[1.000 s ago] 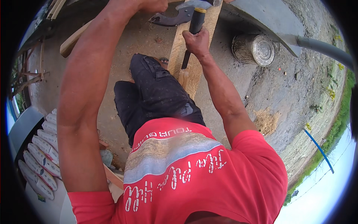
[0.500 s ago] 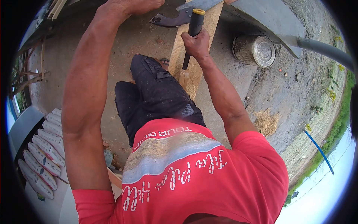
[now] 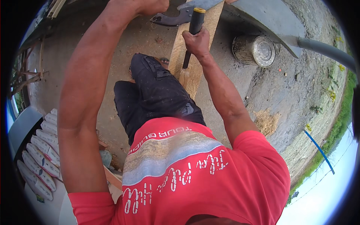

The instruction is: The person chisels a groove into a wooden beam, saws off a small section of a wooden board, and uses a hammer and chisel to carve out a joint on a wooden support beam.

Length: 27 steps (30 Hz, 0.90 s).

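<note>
My right hand point(image 3: 197, 42) is wrapped round a chisel point(image 3: 196, 21) with a black handle and a yellow end cap. Its dark blade points down to a notch in a long wooden board point(image 3: 194, 77). Raised at the top edge, my left hand point(image 3: 153, 5) is closed in a fist; what it grips, if anything, lies out of the picture. A handsaw point(image 3: 172, 18) with a dark handle rests across the board's far part, just beyond the chisel. The board runs from beside my knees toward the far side.
Right of the board, a dirty metal can point(image 3: 255, 50) lies on its side beneath a grey sheet point(image 3: 273, 18) and a grey pipe point(image 3: 326, 49). Sawdust point(image 3: 267, 122) is heaped on the ground at right. Several filled sacks point(image 3: 39, 161) are stacked at left.
My left hand has shifted slightly right and stays raised. My right hand and the chisel have hardly moved; the blade still meets the board. The view has shifted a little.
</note>
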Available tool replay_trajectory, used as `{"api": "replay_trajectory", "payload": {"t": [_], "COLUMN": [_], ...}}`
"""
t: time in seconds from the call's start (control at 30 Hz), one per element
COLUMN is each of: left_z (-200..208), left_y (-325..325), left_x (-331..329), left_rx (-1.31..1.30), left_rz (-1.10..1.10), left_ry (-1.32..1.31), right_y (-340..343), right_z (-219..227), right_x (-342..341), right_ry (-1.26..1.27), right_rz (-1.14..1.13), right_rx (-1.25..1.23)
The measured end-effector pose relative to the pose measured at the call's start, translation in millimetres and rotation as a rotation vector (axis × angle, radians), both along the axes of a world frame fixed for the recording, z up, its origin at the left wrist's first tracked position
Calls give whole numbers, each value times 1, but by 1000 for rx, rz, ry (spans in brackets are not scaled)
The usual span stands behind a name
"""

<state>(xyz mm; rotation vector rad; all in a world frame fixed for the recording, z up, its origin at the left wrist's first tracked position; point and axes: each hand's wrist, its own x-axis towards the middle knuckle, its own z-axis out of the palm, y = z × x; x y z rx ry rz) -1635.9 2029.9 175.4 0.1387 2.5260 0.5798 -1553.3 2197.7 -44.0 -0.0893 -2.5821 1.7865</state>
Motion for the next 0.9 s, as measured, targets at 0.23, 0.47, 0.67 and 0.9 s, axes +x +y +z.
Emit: {"api": "replay_trajectory", "payload": {"t": [0.23,0.47,0.67,0.9], "left_z": [13,16,16,23], "left_y": [4,6,-9,-6], "left_x": [0,11,16,22], "left_rx": [-10,-140,-92,-80], "left_rz": [-219,-261,-198,-146], "left_ry": [194,70,259,143], "right_y": [1,9,7,-6], "right_z": [1,-7,-11,-5], "right_x": [1,-2,-8,-6], "right_ry": [-65,-145,-189,-45], "right_rz": [0,-94,-145,-59], "right_rx": [-36,-251,-331,-110]}}
